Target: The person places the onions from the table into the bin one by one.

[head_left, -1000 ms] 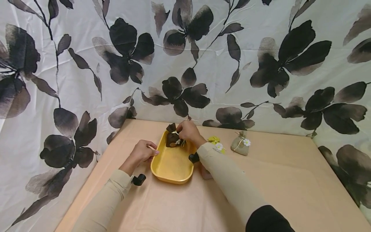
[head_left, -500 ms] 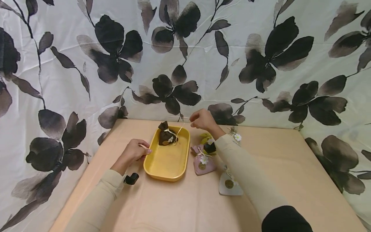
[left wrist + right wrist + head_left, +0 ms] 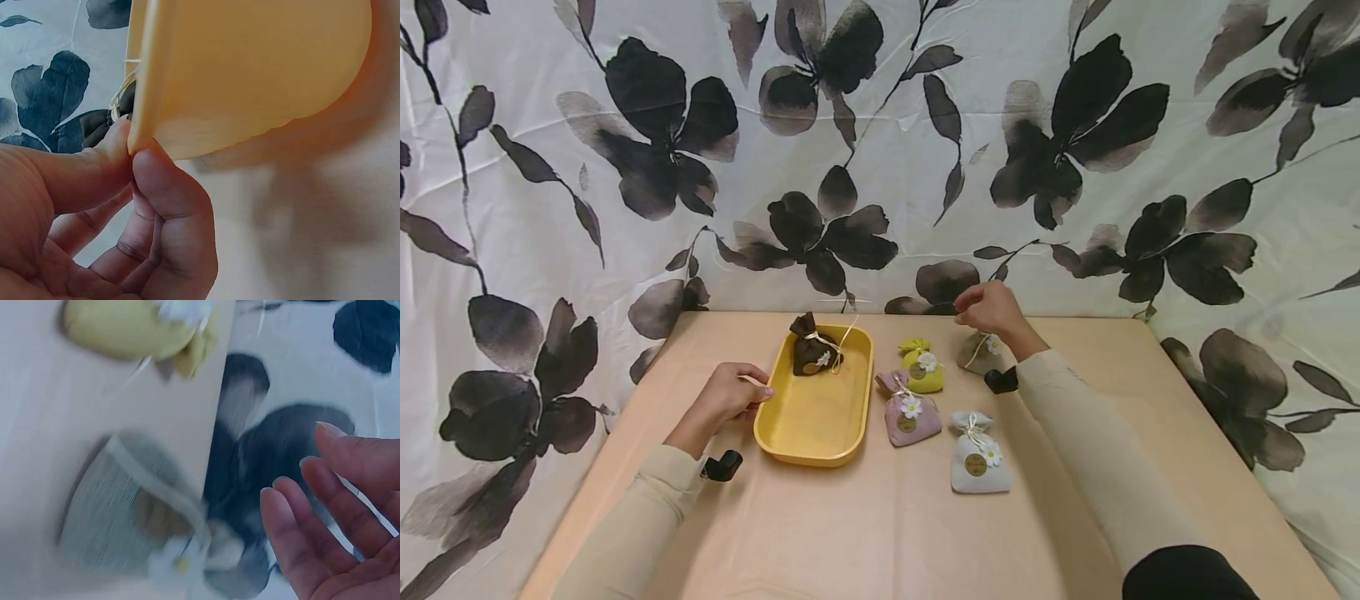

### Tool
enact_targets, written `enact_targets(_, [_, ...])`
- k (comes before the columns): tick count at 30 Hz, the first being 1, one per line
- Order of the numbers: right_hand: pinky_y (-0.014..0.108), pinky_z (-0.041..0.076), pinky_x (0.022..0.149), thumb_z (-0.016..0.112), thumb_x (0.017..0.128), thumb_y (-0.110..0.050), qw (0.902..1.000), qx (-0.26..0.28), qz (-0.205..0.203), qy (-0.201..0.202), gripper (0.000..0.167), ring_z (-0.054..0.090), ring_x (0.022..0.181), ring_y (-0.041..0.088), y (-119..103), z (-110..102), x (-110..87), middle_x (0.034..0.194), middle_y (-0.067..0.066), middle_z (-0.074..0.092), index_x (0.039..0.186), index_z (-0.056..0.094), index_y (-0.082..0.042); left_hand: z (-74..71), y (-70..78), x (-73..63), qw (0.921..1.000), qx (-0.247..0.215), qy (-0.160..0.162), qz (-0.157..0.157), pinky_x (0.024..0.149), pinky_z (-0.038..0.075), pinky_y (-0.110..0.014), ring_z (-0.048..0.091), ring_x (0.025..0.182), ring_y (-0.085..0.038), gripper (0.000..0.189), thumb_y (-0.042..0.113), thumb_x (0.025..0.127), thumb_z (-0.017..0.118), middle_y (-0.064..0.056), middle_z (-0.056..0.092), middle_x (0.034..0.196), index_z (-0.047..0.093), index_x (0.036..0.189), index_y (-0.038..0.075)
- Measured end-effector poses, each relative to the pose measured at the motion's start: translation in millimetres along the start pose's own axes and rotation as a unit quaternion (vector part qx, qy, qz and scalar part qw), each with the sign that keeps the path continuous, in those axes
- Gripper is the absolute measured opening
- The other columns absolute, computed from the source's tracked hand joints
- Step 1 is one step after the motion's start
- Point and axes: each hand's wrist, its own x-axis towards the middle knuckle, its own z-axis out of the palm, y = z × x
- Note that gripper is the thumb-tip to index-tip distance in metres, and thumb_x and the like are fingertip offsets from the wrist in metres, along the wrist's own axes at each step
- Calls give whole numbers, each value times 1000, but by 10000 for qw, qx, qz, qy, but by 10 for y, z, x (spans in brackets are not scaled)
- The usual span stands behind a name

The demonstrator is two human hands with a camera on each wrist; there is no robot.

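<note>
My left hand (image 3: 733, 393) pinches the left rim of a yellow tray (image 3: 808, 425) between thumb and index finger, as the left wrist view shows close up. A dark brown drawstring pouch (image 3: 814, 348) with a cream tie and a small white flower leans in the tray's far left corner. My right hand (image 3: 994, 315) hovers at the table's far edge, fingers loosely bent and holding nothing. Just below it lies a grey-green pouch (image 3: 979, 353), partly covered by the hand in the head view; the right wrist view shows this pouch (image 3: 125, 519) blurred, apart from the fingertips.
Right of the tray lie a yellow pouch (image 3: 927, 375), a pink pouch (image 3: 913, 419) and a white pouch (image 3: 979, 467), each with a white flower. They rest on a peach-covered table (image 3: 880, 533). A floral cloth (image 3: 850, 125) hangs behind the far edge.
My right hand has let go of the brown pouch, leaving it in the tray, and moved right to above the grey-green pouch. The left hand keeps its hold on the rim.
</note>
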Motion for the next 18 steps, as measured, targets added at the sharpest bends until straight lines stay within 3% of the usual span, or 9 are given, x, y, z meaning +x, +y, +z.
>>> enact_targets(3, [41, 57, 87, 76, 90, -11, 9998, -65, 153, 119, 26, 65, 109, 36, 192, -98, -49, 119, 21, 72, 115, 75, -2, -4, 4, -15, 10000, 14, -8, -25, 61, 59, -29, 62, 63, -15, 36, 9, 93, 77, -8, 65, 87, 66, 126, -2])
enact_targets(9, [36, 58, 83, 75, 90, -12, 9987, 104, 468, 188, 34, 68, 105, 36, 563, -202, -152, 121, 24, 70, 120, 72, 3, -1, -11, -36, 9999, 131, 23, 25, 60, 56, -28, 61, 63, -14, 37, 11, 94, 77, -9, 67, 87, 66, 127, -2])
enact_targets(18, [35, 61, 85, 78, 91, -16, 9938, 834, 725, -104, 49, 68, 88, 14, 916, -117, -258, 122, 24, 67, 131, 64, 7, 0, 0, -45, 10000, 91, 0, 16, 60, 55, -30, 61, 63, -15, 38, 12, 94, 77, -6, 66, 83, 66, 128, -2])
